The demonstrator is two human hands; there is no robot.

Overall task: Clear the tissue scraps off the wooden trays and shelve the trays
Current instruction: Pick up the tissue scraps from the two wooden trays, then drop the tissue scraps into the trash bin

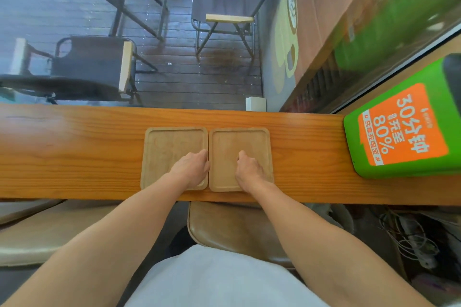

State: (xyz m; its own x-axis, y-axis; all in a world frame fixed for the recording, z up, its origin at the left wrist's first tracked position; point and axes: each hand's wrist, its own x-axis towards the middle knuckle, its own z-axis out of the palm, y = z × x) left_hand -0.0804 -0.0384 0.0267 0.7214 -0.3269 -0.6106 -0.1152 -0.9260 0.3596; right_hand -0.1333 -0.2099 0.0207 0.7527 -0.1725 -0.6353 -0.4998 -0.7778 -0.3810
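The head view is filled by a long wooden surface point(74, 152) on which two wooden trays are laid side by side, edges touching or nearly so: the left tray point(169, 147) and the right tray point(252, 142), both well left of the green charging kiosk point(399, 129) that stands at the surface's right end. The left hand point(192, 169) is rested on the left tray's inner near corner, its fingers curled over the seam between the trays; the right hand point(249, 169) is set on the right tray's near half, fingers bent and pressed down, with nothing seen gripped in either. No tissue scraps can be made out on the trays, though whatever lies beneath the hands is hidden. No shelf is seen. It is judged that the trays are about to be gathered or stacked. If one tray were lifted by a single corner, it could be tipped against its neighbour and knocked off the near edge, which both trays sit close to. Counted: two trays, two hands, one kiosk.
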